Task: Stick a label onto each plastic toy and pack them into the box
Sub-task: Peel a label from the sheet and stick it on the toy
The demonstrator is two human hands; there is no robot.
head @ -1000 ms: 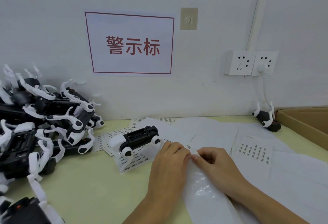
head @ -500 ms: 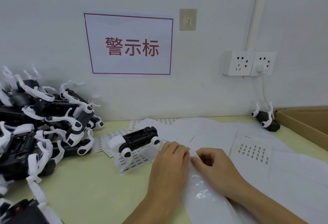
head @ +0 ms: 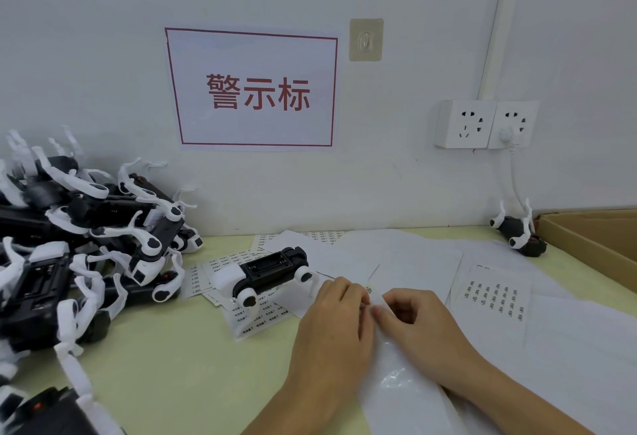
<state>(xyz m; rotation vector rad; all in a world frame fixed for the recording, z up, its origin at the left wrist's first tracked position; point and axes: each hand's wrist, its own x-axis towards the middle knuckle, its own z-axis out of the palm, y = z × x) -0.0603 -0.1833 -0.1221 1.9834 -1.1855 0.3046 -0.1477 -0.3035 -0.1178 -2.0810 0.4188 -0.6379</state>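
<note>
I observe the left hand (head: 331, 324) and right hand (head: 418, 321) meeting fingertip to fingertip, both pinched on the top edge of a glossy white label backing sheet (head: 400, 389) lying at the near edge of the pale yellow table (head: 172, 365). Just left of them, one black-and-white plastic robot-dog toy (head: 267, 271) lies belly-up on printed label sheets (head: 494, 296). A heap of matching toys (head: 79, 245) fills the table's left edge. The brown cardboard box (head: 593, 238) sits at the far right corner, one small toy (head: 518, 233) just beside it.
</note>
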